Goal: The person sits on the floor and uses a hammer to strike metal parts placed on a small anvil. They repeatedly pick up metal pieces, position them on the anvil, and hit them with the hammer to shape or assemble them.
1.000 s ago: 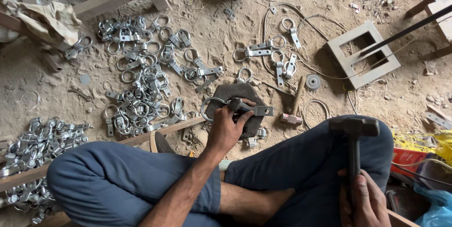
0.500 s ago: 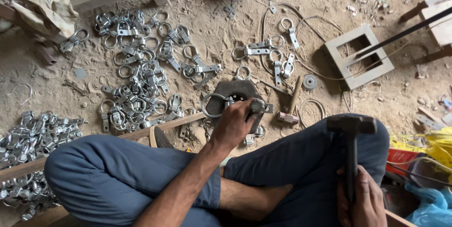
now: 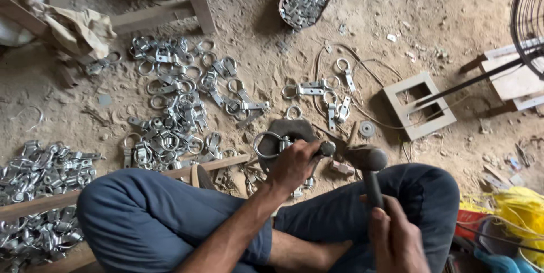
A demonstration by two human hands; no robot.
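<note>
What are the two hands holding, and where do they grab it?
The right hand grips a hammer low on its handle. The left hand pins a metal ring piece on the dark block.

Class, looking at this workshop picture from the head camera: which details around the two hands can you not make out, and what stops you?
- Head view: the part under the left hand is covered by its fingers.
- The hammer head is motion-blurred; its face is unclear.
- The right hand is cut off by the bottom edge.
- Pieces in the scoop are too small.

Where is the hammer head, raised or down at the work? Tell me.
Down: the hammer head sits level with the left hand, beside the metal ring piece it holds.
</note>
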